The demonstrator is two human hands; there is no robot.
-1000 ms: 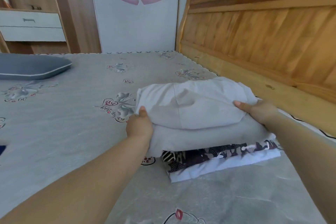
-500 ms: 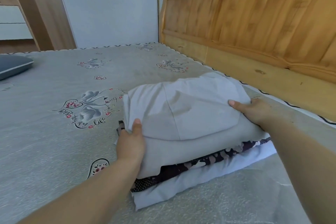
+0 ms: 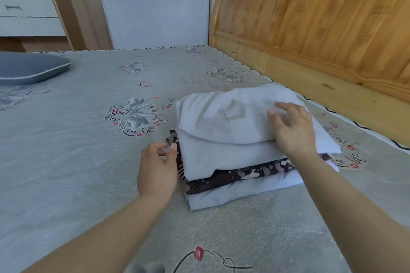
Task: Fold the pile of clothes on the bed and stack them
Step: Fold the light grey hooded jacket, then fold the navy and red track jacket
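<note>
Lying on the bed (image 3: 88,162) near the wooden headboard (image 3: 321,29), the stack of folded clothes (image 3: 233,162) has a pale grey garment (image 3: 226,117) on top, a dark patterned piece (image 3: 244,174) under it and a white one (image 3: 233,195) at the bottom. The right hand (image 3: 292,131) rests flat on the top garment, fingers spread. The left hand (image 3: 157,168) sits at the stack's left edge, fingers loosely curled, thumb touching the fabric. A grey pillow (image 3: 28,68) lies well apart to the left.
</note>
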